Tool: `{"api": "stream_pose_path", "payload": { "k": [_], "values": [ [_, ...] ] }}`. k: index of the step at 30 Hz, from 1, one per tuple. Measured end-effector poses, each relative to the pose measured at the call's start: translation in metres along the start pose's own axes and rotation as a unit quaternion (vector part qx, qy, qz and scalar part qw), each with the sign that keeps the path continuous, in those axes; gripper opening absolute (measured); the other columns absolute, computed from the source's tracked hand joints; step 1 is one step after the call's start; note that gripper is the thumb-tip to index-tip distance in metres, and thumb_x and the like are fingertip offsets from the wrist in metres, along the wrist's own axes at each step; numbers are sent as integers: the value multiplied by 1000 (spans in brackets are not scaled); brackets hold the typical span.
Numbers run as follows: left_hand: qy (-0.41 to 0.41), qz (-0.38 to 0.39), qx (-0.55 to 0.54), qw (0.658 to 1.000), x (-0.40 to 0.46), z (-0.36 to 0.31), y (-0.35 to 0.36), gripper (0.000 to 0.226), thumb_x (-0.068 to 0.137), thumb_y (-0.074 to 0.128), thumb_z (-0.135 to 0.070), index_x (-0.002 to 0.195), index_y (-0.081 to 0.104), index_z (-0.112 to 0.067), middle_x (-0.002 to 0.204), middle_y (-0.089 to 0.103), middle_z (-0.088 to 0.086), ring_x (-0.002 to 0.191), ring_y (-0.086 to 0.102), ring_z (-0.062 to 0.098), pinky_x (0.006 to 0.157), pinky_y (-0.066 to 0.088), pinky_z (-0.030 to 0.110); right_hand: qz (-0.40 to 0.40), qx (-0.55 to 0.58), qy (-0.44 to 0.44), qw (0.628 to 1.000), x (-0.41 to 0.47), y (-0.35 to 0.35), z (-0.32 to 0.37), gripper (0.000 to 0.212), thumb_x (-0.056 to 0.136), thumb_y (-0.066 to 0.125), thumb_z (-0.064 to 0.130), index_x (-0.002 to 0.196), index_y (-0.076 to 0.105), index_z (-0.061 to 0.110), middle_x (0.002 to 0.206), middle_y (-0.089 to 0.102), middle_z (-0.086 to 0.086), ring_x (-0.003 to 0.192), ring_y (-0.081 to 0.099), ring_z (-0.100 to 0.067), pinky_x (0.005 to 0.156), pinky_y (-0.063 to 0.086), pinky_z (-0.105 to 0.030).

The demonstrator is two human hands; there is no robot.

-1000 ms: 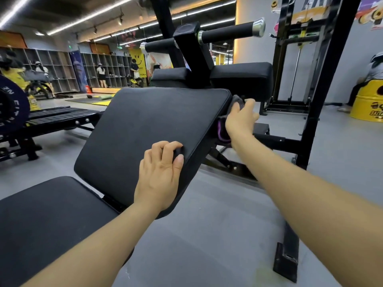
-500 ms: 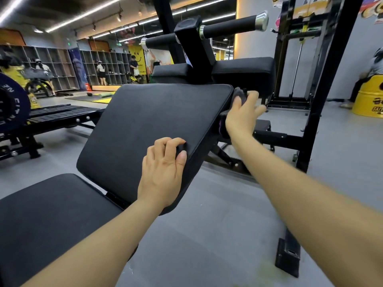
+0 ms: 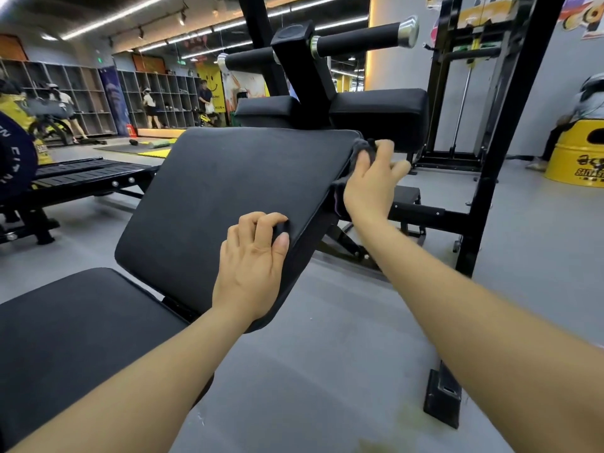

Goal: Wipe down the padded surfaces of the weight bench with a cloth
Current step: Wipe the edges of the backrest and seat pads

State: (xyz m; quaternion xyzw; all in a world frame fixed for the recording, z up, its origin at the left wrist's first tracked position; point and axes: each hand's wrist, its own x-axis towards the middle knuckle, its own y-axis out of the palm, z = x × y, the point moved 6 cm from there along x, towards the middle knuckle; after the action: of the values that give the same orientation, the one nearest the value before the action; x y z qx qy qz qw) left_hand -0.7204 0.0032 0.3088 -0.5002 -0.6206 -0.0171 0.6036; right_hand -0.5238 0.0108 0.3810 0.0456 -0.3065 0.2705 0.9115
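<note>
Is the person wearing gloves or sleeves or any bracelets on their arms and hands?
No. Both arms are bare right up to the picture's edge, with no sleeves showing. The left hand and right hand have no gloves, and no rings, watches or bracelets can be seen.

Bright ceiling strip lights (image 3: 137, 11); wide-angle edge distortion.

The bench (image 3: 228, 191) has plain black padding. The cloth (image 3: 359, 148) is dark grey with a purple edge. The floor (image 3: 327, 371) is grey. The drum (image 3: 578, 155) is yellow with black print. The frame (image 3: 510, 125) is black.
</note>
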Motion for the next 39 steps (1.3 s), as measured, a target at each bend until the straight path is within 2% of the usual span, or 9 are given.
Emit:
{"api": "stream_pose_path", "payload": {
  "k": [7, 10, 14, 18, 21, 26, 30, 34, 39],
  "values": [
    [-6, 6, -3, 1000, 0, 1, 0, 33, 91, 17, -47, 117, 33, -34, 120, 40, -2, 96, 38, 19, 82, 28, 29, 111, 55, -47, 991, -115, 8, -13, 18, 98, 42, 20, 112, 44, 9, 102, 29, -4, 73, 40, -7, 69, 28, -16],
    [1, 6, -4, 1000, 0, 0, 0, 34, 91, 17, -46, 118, 35, -32, 119, 40, -2, 94, 38, 19, 82, 28, 29, 73, 44, -7, 996, -61, 4, -9, 24, 99, 39, 19, 121, 42, 9, 106, 27, -6, 76, 39, -17, 73, 28, -18],
    [-1, 7, -6, 1000, 0, 1, 1, 34, 92, 17, -45, 118, 35, -33, 119, 39, -3, 94, 37, 17, 82, 27, 28, 35, 27, 65, 997, -5, 4, -18, 22, 101, 32, 24, 119, 38, 13, 110, 27, -5, 70, 43, -15, 79, 44, -35],
    [5, 1, -6, 1000, 1, 2, 0, 32, 93, 19, -44, 118, 35, -32, 119, 40, -3, 94, 38, 18, 81, 27, 28, 31, 48, 47, 997, -49, 10, -20, 21, 100, 37, 22, 118, 39, 11, 108, 29, -7, 73, 41, -14, 74, 32, -21],
    [1, 3, -12, 1000, 1, 2, -1, 31, 92, 20, -45, 117, 34, -33, 120, 41, -1, 95, 39, 19, 82, 28, 29, 126, 65, -11, 990, -122, 11, -22, 17, 99, 40, 19, 113, 43, 10, 106, 30, -6, 77, 42, 0, 69, 28, -15],
    [4, 9, -13, 1000, 0, 2, 1, 37, 92, 17, -46, 119, 37, -31, 120, 40, -2, 96, 39, 20, 82, 28, 28, 86, 41, 14, 995, -57, 2, -9, 25, 100, 37, 20, 122, 41, 11, 106, 27, -6, 72, 39, -14, 76, 29, -20],
    [6, 10, -15, 1000, 1, 3, 2, 36, 92, 19, -44, 119, 37, -30, 120, 40, -2, 97, 40, 20, 83, 29, 28, 37, 44, 70, 996, -33, 5, -10, 22, 101, 33, 25, 120, 37, 16, 111, 27, -6, 67, 41, -9, 72, 37, -30],
    [8, 7, -8, 1000, 2, 2, 0, 39, 92, 19, -44, 120, 41, -28, 121, 41, -1, 96, 40, 21, 82, 29, 29, 59, 54, 15, 997, -79, 9, -10, 19, 100, 38, 22, 114, 40, 11, 103, 28, -5, 70, 38, -9, 70, 30, -17],
    [-23, 39, -41, 998, 5, 3, -4, 31, 98, 36, -32, 125, 47, -21, 126, 41, 3, 103, 40, 26, 85, 29, 30, 134, 37, -9, 990, -138, 12, -8, 18, 99, 39, 20, 111, 43, 8, 102, 27, -4, 70, 38, -11, 66, 29, -19]
  ]
}}
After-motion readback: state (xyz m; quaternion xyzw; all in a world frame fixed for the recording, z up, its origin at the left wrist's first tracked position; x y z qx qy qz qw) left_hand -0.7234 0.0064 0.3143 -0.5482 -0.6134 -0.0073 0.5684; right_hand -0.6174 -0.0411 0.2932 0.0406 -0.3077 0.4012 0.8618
